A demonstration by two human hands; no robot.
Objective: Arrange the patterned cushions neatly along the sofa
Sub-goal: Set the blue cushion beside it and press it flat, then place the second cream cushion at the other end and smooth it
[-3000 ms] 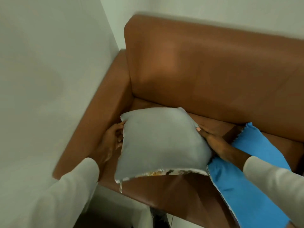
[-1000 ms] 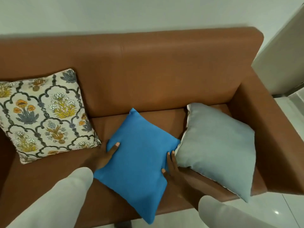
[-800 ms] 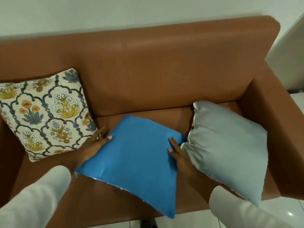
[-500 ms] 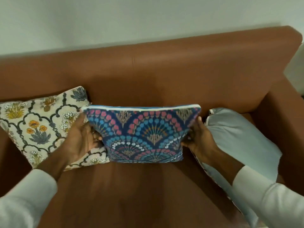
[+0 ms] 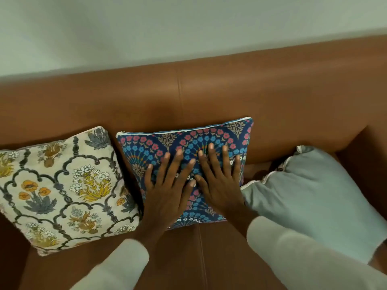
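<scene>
— Cushions first: where's the blue patterned cushion (image 5: 184,164)?

— Under both palms. The left hand (image 5: 167,189) and right hand (image 5: 217,185) lie flat on its face, fingers spread, gripping nothing.

— How will it handle?

— Soft and light, I'd judge; best taken by its side edges.

— And beyond?

— It leans on the sofa (image 5: 209,97) back, between the floral cushion (image 5: 62,189) and the grey cushion (image 5: 310,193).

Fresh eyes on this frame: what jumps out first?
Both hands, the left hand and the right hand, lie flat with fingers spread on the navy fan-patterned cushion, which leans against the back of the brown sofa at centre. To its left stands the cream floral cushion. To the right, the grey cushion lies plain side up, slumped by the armrest.
</scene>
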